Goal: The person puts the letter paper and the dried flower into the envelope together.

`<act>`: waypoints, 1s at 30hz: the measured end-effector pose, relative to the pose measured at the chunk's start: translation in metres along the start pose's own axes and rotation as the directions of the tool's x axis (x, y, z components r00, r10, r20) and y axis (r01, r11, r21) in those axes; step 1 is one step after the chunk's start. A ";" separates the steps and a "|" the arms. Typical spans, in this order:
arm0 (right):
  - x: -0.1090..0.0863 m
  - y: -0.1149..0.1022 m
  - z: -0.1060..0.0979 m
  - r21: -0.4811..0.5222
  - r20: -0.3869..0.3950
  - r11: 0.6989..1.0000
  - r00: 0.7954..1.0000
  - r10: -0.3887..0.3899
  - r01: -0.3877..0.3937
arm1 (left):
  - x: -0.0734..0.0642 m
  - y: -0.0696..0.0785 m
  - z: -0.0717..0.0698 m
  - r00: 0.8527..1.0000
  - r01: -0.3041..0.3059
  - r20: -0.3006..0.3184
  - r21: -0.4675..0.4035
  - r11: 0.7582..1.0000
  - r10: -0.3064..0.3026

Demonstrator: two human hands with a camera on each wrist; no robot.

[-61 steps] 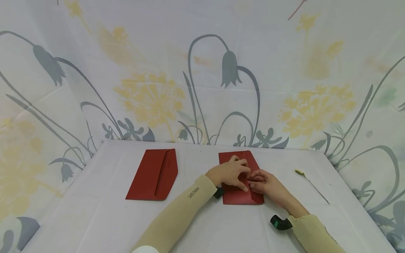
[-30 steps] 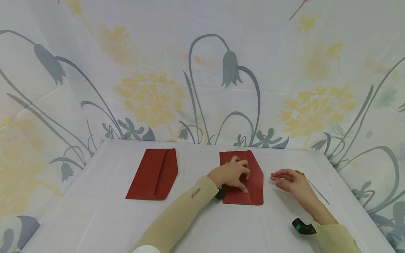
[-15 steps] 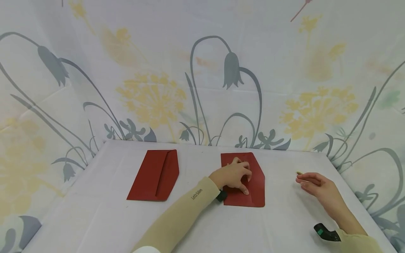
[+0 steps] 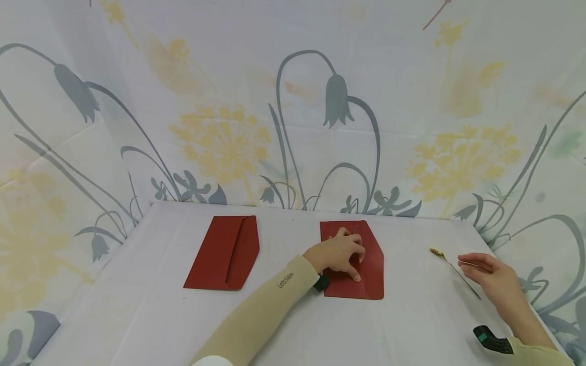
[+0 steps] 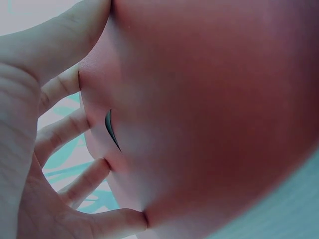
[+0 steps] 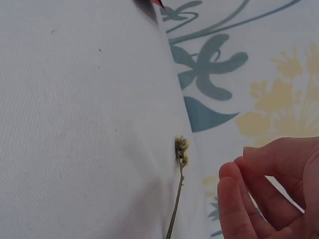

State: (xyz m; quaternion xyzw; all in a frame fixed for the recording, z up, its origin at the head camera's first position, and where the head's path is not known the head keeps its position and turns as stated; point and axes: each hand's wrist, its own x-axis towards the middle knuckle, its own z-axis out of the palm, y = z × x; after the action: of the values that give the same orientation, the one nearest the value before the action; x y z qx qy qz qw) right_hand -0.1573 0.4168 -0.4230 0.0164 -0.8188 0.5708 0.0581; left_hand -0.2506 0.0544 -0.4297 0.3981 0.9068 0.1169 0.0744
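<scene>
My left hand [image 4: 338, 253] is over a red envelope [image 4: 373, 269] lying with its pointed flap side to the right. The left fingers are spread and their tips press on the red paper, with the thumb toward the near side. In the left wrist view, a narrow dark curved slit [image 5: 112, 130] shows in the envelope's surface. My right hand [image 4: 496, 282] hovers just right of a dried flower stem [image 4: 460, 274], fingers loosely bent and nothing between them. The stem's small yellow-green head [image 6: 182, 151] stands out in the right wrist view.
A second red envelope [image 4: 215, 254] lies on the white tablecloth [image 4: 151, 325] to the left, flap side to the right. Behind the table hangs a flower-printed cloth [image 4: 293, 152]. Black wrist cameras sit below both hands, the right one [image 4: 492, 339] near the table's right side.
The right hand has left the envelope, moved right across the table and passed over the flower stem to its right side. The left hand has stayed on the envelope.
</scene>
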 end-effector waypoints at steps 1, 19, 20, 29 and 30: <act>0.000 0.001 -0.001 -0.022 -0.013 1.000 1.000 0.002 -0.002 | 0.000 0.000 0.000 1.000 0.001 0.003 0.001 1.000 -0.001; 0.000 0.016 -0.004 -0.440 -0.115 0.867 0.972 0.203 -0.233 | 0.002 0.000 0.002 1.000 -0.003 0.026 -0.007 1.000 0.003; 0.000 0.017 -0.004 -0.449 -0.115 0.859 0.969 0.217 -0.246 | 0.002 0.000 0.001 1.000 -0.002 0.027 -0.008 1.000 0.002; 0.002 0.019 -0.002 -0.491 -0.105 0.827 0.961 0.256 -0.274 | -0.001 0.002 -0.002 0.999 0.011 0.037 -0.008 1.000 -0.011; 0.002 0.019 -0.001 -0.496 -0.104 0.826 0.963 0.249 -0.267 | -0.001 0.001 -0.002 0.999 0.013 0.037 -0.009 1.000 -0.012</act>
State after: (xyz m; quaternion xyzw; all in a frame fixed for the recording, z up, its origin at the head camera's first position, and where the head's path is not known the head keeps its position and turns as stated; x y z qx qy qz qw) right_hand -0.1614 0.4250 -0.4404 -0.1200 -0.9331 0.3390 -0.0033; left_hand -0.2498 0.0543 -0.4276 0.3942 0.9072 0.1132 0.0935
